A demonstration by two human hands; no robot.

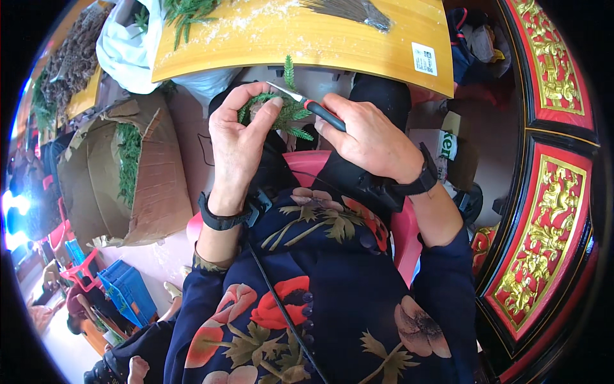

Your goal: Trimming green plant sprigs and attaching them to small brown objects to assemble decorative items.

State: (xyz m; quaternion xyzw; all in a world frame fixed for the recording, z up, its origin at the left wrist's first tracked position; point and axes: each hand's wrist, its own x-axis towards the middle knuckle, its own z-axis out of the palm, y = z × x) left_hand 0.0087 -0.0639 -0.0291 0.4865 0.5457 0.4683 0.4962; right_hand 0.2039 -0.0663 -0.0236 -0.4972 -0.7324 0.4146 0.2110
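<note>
In front of my lap, my left hand [238,136] pinches a small bunch of green fern-like sprigs [293,114] between thumb and fingers. One upright sprig [290,72] sticks out above the bunch toward the table. My right hand [377,139] is wrapped round what look like small scissors [327,116] with a black and red handle. Their silver blades point up and left, over the sprigs and close to my left fingertips. My palm hides part of the handle. Whether the blades touch a stem, I cannot tell.
A yellow table [243,48] spans the front, with green sprigs [188,16], white scraps and a bundle of thin dark stems [348,9]. At left stand an open cardboard box [160,185] with greenery and a white plastic bag [131,48]. A carved red-gold panel [540,237] rises at right.
</note>
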